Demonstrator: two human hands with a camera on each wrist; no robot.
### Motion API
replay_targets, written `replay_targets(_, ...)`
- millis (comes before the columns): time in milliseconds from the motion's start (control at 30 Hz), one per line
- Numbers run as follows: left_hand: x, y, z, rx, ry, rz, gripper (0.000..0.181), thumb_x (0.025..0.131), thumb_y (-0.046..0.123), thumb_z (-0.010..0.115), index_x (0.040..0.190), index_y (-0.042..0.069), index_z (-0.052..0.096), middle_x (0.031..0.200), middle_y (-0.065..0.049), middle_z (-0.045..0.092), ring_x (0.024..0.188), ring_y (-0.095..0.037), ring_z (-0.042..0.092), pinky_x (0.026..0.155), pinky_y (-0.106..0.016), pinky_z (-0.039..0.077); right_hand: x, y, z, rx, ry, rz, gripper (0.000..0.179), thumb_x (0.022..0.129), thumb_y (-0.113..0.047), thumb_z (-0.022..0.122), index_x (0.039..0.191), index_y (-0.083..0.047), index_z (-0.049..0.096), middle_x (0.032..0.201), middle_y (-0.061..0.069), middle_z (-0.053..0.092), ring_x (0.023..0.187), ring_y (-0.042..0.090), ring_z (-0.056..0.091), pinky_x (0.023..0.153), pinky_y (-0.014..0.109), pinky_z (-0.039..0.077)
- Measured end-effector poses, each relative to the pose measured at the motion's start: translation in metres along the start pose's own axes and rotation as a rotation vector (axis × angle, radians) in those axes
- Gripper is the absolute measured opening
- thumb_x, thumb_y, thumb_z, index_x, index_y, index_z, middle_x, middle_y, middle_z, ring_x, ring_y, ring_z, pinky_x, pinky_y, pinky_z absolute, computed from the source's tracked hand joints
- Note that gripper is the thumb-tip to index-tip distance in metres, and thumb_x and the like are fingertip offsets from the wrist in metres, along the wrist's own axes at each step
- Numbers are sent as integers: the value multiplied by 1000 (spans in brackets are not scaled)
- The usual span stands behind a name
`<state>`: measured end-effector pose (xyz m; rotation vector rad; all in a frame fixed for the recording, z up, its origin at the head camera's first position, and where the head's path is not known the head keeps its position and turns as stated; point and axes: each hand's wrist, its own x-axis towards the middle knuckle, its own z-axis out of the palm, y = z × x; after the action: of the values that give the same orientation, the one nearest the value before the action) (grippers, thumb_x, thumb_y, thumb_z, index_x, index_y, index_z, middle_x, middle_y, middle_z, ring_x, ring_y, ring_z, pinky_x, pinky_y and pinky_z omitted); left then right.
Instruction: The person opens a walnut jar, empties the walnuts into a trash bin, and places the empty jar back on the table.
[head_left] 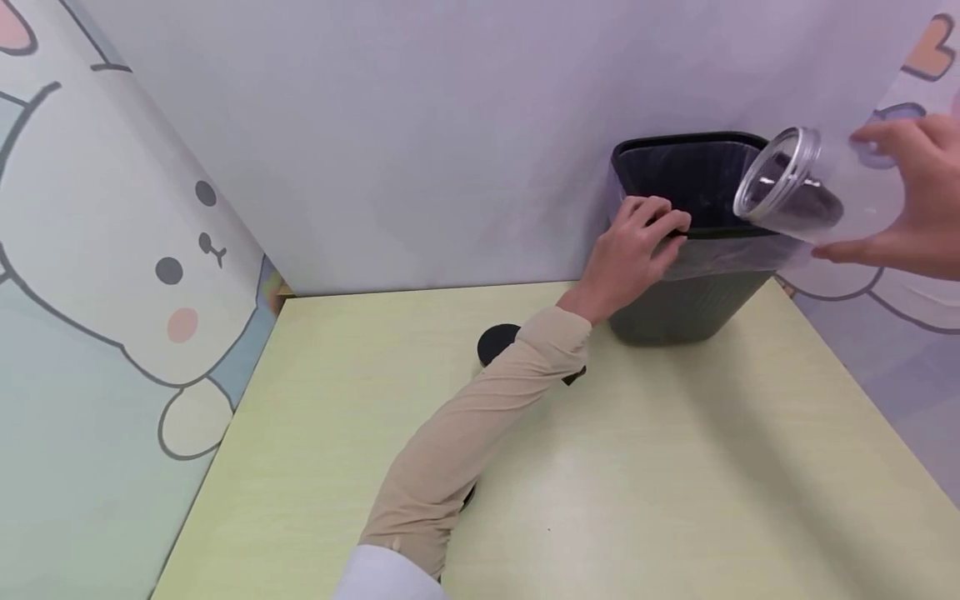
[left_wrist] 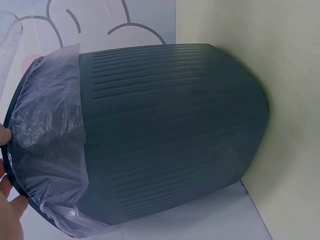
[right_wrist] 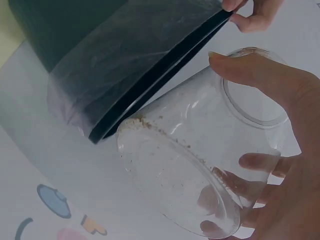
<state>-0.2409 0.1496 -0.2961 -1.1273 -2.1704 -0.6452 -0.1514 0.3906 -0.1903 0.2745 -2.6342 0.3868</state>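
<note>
A dark trash bin [head_left: 663,308] stands at the back right of the table, with a clear plastic liner [left_wrist: 52,130] folded over its rim. My left hand [head_left: 628,254] grips the near rim, fingers curled over it. My right hand [head_left: 922,200] holds a clear jar [head_left: 862,196] around its body, thumb on one side and fingers on the other. Lidless, the jar lies tilted with its mouth toward the bin's right rim. In the right wrist view, brown crumbs [right_wrist: 185,145] cling along the jar's bottom edge. The bin's inside is dark.
A round black lid [head_left: 495,342] lies on the pale table [head_left: 337,392], partly behind my left sleeve [head_left: 480,433]. A small dark item [head_left: 574,377] peeks out past the sleeve. The back wall [head_left: 412,150] rises behind the bin; patterned walls flank both sides.
</note>
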Motion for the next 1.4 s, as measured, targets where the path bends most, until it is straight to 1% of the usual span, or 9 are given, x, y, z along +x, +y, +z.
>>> replay_targets(167,3,-1,-1,-18,-9,-4,21,97,25,54,111,17,67,112,1,55,113,-18,44,80,-15,43,-11,-9,6,28,-1,18,110,47,-17,89,140,2,33,126,36,43,121,48,33,108,50,14)
replay_targets(433,8,-4,-3,-40,-80,-42,22,98,26,53,113,19,66,116,3,55,115,-16,43,82,-15,42,-24,-20,15,6,-53,37,114,51,-30,91,143,2,31,126,34,43,108,50,39,94,65,26)
replay_targets(600,7,-9,-5,-37,-57,-33,21,97,25,55,111,17,67,115,1,56,114,-17,44,86,-15,40,-28,-26,21,33,-18,26,110,45,-28,94,136,2,39,120,29,48,104,49,45,86,50,32)
replay_targets(833,6,-13,-9,-33,-62,-29,21,97,26,54,112,18,66,116,2,56,116,-16,44,88,-14,39,-37,-39,29,60,-59,67,103,47,-30,94,129,1,40,122,29,46,103,50,45,78,55,34)
replay_targets(967,5,-14,-10,-49,-69,-34,21,97,27,54,111,18,67,117,4,57,117,-15,43,89,-14,38,-46,-41,37,99,-15,34,105,41,-26,96,128,-1,41,118,22,50,102,27,48,78,28,32)
replay_targets(1100,4,-16,-11,-67,-52,-21,19,96,25,57,110,17,68,116,4,57,115,-16,44,90,-14,37,-53,-41,47,157,8,17,109,37,-23,97,129,-1,43,115,19,51,98,22,46,73,10,22)
replay_targets(1200,4,-16,-12,-77,-52,-23,18,95,24,58,109,18,68,115,5,57,115,-16,44,88,-14,38,-56,-42,51,202,-6,32,111,38,-21,97,132,-2,42,117,20,50,94,28,46,79,12,25)
replay_targets(1333,4,-17,-13,-76,-73,-37,18,96,24,57,109,18,68,116,5,57,116,-15,43,87,-13,39,-60,-44,56,252,-19,76,111,38,-21,98,134,-9,43,117,6,49,90,1,41,76,17,29)
replay_targets(1400,3,-18,-14,-72,-77,-39,19,96,24,56,110,18,68,117,5,57,116,-15,43,87,-13,38,-61,-46,60,284,-31,88,110,39,-21,98,134,-11,43,116,-4,46,92,-2,40,78,18,29)
